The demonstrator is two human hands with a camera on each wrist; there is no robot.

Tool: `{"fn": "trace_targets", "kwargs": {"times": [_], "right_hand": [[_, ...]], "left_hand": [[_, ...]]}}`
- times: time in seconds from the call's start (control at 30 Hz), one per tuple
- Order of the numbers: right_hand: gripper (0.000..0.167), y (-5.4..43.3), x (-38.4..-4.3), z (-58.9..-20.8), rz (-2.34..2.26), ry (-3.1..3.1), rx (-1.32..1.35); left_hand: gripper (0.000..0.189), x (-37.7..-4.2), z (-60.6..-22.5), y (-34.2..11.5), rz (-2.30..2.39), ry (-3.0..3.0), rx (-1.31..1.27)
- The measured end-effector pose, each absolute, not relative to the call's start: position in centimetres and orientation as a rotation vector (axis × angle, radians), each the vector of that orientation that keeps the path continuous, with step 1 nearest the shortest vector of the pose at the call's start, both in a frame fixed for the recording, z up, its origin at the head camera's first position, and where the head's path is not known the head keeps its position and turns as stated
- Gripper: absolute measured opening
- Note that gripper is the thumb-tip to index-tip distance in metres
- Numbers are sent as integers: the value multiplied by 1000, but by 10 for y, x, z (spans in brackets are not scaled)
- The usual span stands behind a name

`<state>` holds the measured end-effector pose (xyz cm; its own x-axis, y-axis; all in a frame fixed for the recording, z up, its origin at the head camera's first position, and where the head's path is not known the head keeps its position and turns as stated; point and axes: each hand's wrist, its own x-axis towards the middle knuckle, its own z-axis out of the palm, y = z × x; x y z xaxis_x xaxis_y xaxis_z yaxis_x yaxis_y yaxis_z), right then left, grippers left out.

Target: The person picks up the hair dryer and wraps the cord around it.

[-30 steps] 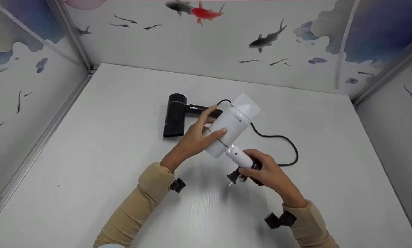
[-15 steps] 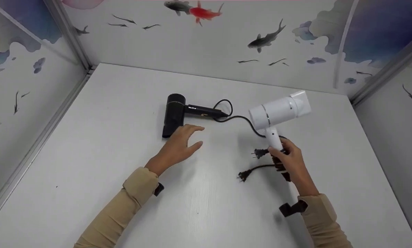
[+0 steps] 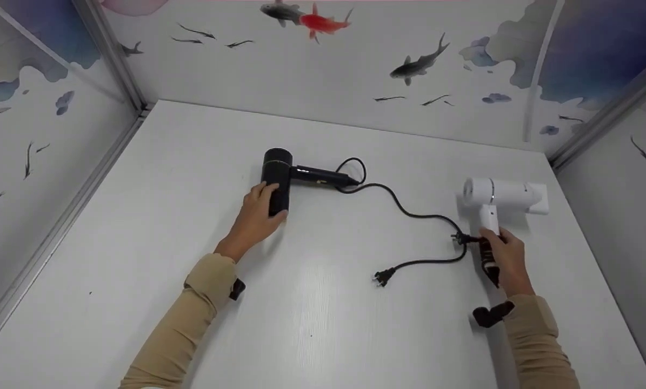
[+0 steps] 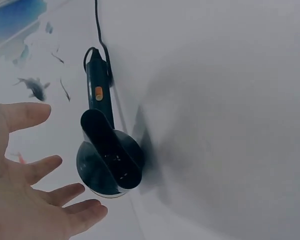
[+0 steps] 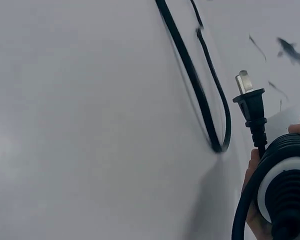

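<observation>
A black hair dryer (image 3: 277,172) lies on the white table, its handle pointing right. My left hand (image 3: 252,217) is at the dryer's nozzle end, thumb and fingers spread. In the left wrist view the fingers (image 4: 65,192) are straight beside the black barrel; whether they touch it I cannot tell. My right hand (image 3: 507,260) grips the handle of a white hair dryer (image 3: 509,194) at the table's right side. Its black cord is bundled at the handle, and its plug (image 5: 251,107) sticks out. Whether the white dryer touches the table is unclear.
The black dryer's cord (image 3: 425,216) curves across the table toward the right hand, then back to its plug (image 3: 383,276) near the middle. Panels painted with fish (image 3: 417,67) stand along the back and both sides of the table.
The left hand has let go of the white hair dryer and moved left to the black one. The right hand has carried the white dryer right and lowered it.
</observation>
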<state>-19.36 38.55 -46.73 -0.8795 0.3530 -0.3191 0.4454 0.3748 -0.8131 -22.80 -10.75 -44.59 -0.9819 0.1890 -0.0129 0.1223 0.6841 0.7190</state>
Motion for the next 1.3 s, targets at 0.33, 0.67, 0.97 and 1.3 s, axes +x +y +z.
{"fn": "trace_targets", "kwargs": {"times": [0.33,0.67,0.97,1.3], "right_hand": [[77,401,-193,-477,-1326,2664,734],[75,405,-199,-474,-1075,2799,503],[84,401,-195,-475,-1095,2715,398],[85,402,-195,-472,-1077,2714,396]], "left_hand": [[69,-242,-449,-108,1256,2745,170],[78,-264,-449,-106,1237,2711,-18],[78,-273,-470,-101,1169,2781,-15],[63,-269,-465,-95,1155,2859,-136]]}}
